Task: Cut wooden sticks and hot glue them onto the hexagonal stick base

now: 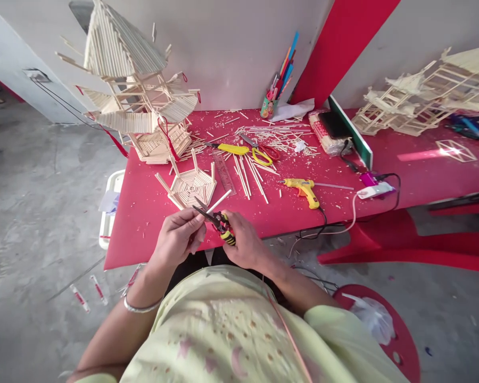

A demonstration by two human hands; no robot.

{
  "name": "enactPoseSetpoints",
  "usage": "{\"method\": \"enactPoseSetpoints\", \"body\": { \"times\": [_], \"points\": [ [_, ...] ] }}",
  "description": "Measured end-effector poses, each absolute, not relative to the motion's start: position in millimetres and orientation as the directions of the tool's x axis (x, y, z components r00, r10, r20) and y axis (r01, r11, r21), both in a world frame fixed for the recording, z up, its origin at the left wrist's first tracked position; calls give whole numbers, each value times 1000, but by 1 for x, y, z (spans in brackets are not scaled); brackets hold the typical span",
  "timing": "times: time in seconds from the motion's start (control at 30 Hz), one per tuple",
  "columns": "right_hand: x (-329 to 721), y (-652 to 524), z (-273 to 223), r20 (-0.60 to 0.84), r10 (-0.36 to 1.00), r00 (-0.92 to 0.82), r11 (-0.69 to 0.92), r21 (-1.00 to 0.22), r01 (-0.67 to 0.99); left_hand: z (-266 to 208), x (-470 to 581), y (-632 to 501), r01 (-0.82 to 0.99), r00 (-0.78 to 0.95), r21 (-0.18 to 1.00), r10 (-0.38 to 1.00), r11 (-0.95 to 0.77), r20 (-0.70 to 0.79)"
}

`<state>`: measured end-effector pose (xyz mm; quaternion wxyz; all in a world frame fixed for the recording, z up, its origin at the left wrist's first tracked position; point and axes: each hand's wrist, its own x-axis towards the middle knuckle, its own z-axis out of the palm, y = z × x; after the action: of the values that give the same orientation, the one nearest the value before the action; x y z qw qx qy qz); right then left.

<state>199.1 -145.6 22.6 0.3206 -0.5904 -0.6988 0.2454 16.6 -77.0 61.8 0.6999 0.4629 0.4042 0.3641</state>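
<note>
My right hand point(243, 242) is closed around the yellow-and-black handles of a pair of snips point(225, 230). Their dark blades are parted and point up and left toward my other hand. With fingers pinched, my left hand point(182, 234) holds a thin wooden stick point(219, 202) that slants up to the right across the blades. Just beyond both hands lies a hexagonal stick base point(193, 186) with short posts standing at its corners. A tall stick pagoda model point(143, 106) with red tassels stands behind it on the left.
Loose sticks point(251, 175), a yellow cutter knife point(233, 149), scissors point(263, 154) and a yellow glue gun point(303, 189) with its cord lie on the red table point(143, 223). A pen cup point(269, 106) stands against the wall. Another stick model point(419, 98) rests at right.
</note>
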Motion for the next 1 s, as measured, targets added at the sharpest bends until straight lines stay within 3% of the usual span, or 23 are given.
{"method": "enactPoseSetpoints", "body": {
  "times": [0.17, 0.27, 0.37, 0.5, 0.57, 0.63, 0.7, 0.8, 0.9, 1.0],
  "points": [
    [207, -150, 30, 149, 985, -86, 169, -755, 634, 58, 28, -74, -157, 405, 952, 896, 264, -182],
    [219, -156, 34, 103, 993, -52, 110, -716, 689, 59, 27, -74, -232, 303, 954, 946, 189, -114],
    [232, -162, 32, 62, 995, 80, -35, -528, 848, 58, 24, -75, -278, 193, 956, 980, 94, -40],
    [242, -156, 25, 13, 980, 196, -187, -250, 950, 42, 32, -78, -247, 202, 967, 979, 67, -16],
    [255, -144, 29, 37, 989, 146, -132, -255, 958, 30, 42, -79, -218, 220, 974, 975, 56, -7],
    [285, -121, 38, 71, 997, 22, 4, -349, 937, 21, 54, -79, -199, 257, 978, 966, 62, -9],
    [335, -87, 49, 101, 994, 37, 11, -440, 898, 18, 69, -78, -195, 288, 979, 957, 63, -5],
    [436, -24, 57, 174, 920, 351, -282, -328, 902, 25, 94, -71, -192, 319, 981, 947, 35, 29],
    [529, 34, 49, 188, 761, 621, -598, -167, 784, 35, 120, -58, -197, 332, 980, 941, 1, 66],
    [590, 75, 33, 211, 664, 717, -714, -106, 692, 37, 140, -41, -211, 319, 977, 946, 5, 64]
  ]
}}
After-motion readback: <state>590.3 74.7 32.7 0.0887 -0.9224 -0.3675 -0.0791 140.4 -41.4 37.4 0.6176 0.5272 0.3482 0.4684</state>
